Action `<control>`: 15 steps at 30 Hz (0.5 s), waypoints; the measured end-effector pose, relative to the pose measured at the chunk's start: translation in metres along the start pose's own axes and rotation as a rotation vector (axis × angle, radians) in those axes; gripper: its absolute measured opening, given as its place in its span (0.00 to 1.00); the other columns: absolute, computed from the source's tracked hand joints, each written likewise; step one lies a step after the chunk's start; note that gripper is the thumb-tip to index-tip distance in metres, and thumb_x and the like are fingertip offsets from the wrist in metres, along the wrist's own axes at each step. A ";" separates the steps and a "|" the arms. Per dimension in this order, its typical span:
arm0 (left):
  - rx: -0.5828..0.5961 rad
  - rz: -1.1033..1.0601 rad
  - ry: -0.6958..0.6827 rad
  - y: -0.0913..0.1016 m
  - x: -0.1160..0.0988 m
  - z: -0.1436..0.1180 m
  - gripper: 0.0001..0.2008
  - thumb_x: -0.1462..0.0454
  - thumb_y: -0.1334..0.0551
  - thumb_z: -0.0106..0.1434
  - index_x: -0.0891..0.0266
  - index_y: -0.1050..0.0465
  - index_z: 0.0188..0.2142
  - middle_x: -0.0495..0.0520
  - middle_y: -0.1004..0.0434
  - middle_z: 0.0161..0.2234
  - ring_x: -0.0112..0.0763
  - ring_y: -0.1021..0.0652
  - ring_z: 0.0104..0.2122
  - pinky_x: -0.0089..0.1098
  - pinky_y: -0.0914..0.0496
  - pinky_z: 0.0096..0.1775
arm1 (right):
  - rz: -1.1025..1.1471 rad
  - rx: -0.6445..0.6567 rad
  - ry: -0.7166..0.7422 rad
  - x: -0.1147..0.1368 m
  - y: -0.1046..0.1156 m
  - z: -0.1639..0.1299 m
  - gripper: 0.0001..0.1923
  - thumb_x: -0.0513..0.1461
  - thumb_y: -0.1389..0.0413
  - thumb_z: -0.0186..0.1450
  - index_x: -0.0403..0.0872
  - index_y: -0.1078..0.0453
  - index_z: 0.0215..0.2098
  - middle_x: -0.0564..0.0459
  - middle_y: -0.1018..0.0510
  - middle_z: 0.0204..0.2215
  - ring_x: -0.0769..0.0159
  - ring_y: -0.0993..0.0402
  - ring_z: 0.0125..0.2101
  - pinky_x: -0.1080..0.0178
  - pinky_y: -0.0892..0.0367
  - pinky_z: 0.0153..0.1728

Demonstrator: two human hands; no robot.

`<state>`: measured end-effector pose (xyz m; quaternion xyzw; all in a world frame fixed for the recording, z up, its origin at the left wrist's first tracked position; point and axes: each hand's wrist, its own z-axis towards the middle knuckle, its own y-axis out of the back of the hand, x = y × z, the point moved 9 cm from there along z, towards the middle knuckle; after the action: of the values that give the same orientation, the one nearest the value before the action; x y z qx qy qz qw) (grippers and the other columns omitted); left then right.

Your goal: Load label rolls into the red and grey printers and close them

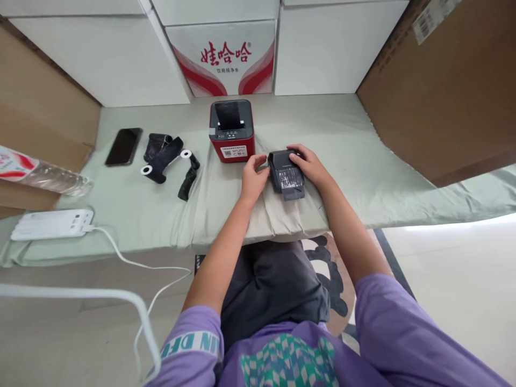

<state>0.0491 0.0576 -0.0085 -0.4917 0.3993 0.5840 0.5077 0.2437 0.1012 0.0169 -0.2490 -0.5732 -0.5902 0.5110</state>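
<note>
Spread across the front: a pale green cloth-covered table [342,140], with a red printer [232,131] just behind the hands. Near the table's front edge: a small black cartridge [285,173], gripped by the right hand [310,164] from its right side, touched at its left end by the left hand [253,177], fingers curled.

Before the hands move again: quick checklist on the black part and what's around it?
1. Both hands on the small black part: ok. Left hand at its left end, right hand over its top right.
2. Part supported: ok, it rests on the green cloth-covered table.
3. Firmness of either grip: cannot tell, fingertips partly hidden.
4. Red printer upright, lid open: ok. It stands just behind the left hand, apart from the part.
5. Black ribbon rolls and phone away from the hands: ok, both lie further left.
6. White power strip cable: not ok, it hangs off the table's front edge.
</note>
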 end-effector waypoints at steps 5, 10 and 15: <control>0.003 -0.044 0.044 0.000 0.002 0.007 0.17 0.74 0.37 0.55 0.60 0.28 0.44 0.58 0.18 0.49 0.38 0.18 0.53 0.43 0.27 0.61 | -0.015 -0.007 -0.022 0.002 -0.002 -0.001 0.27 0.58 0.41 0.66 0.51 0.26 0.54 0.49 0.19 0.51 0.53 0.23 0.48 0.48 0.29 0.56; 0.109 -0.133 0.210 -0.004 0.013 0.013 0.20 0.73 0.35 0.51 0.62 0.28 0.44 0.60 0.18 0.51 0.43 0.19 0.55 0.46 0.27 0.61 | -0.009 -0.068 0.008 0.004 -0.003 0.000 0.28 0.62 0.44 0.66 0.51 0.25 0.49 0.48 0.19 0.48 0.53 0.23 0.47 0.50 0.29 0.53; 0.155 -0.137 0.287 -0.004 0.014 0.013 0.20 0.72 0.33 0.50 0.62 0.27 0.44 0.60 0.18 0.52 0.46 0.21 0.59 0.47 0.27 0.61 | -0.034 -0.092 0.011 0.009 -0.002 -0.002 0.32 0.66 0.48 0.66 0.50 0.25 0.48 0.48 0.18 0.45 0.53 0.23 0.46 0.52 0.29 0.52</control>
<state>0.0508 0.0731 -0.0197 -0.5556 0.4772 0.4392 0.5203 0.2393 0.0964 0.0231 -0.2593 -0.5465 -0.6259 0.4922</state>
